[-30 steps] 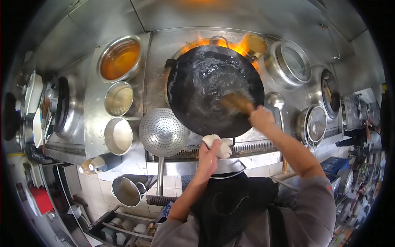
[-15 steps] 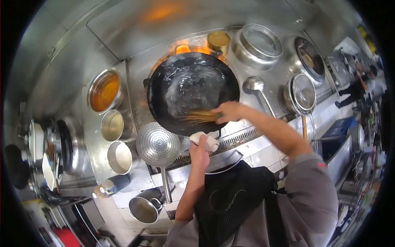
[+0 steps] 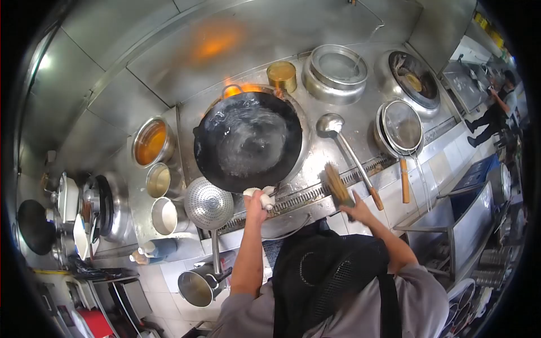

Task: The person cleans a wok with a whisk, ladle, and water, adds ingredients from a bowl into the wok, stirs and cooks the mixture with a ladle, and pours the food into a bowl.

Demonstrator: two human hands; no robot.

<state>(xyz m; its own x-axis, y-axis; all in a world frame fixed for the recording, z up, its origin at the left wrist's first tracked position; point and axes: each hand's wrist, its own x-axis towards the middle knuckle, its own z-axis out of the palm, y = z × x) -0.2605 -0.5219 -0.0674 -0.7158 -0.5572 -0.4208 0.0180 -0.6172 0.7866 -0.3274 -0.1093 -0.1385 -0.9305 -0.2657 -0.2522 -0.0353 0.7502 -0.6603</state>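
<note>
A black wok [image 3: 248, 141] with a little water in it sits tilted over the lit burner. My left hand [image 3: 256, 209] is closed on a folded white cloth [image 3: 264, 197] at the wok's near handle; the handle itself is hidden by the cloth. Away from the wok, at the stove's front edge, my right hand [image 3: 362, 212] has its fingers about the end of a bamboo wok brush [image 3: 336, 183], blurred by motion. A long-handled ladle [image 3: 344, 138] lies just right of the brush. Left of my left hand rests a perforated strainer [image 3: 208, 203].
Orange flame [image 3: 228, 90] shows behind the wok. To the left stand a bowl of orange liquid [image 3: 151, 143] and two small pots. A tin [image 3: 282, 76], a lidded pot [image 3: 338, 73] and sieves [image 3: 401, 127] are at the back and right. A person [image 3: 499, 104] stands far right.
My right hand has lifted the wok brush out of the wok and carried it right, to the stove's front edge. My left hand still holds the cloth at the handle. The view has shifted.
</note>
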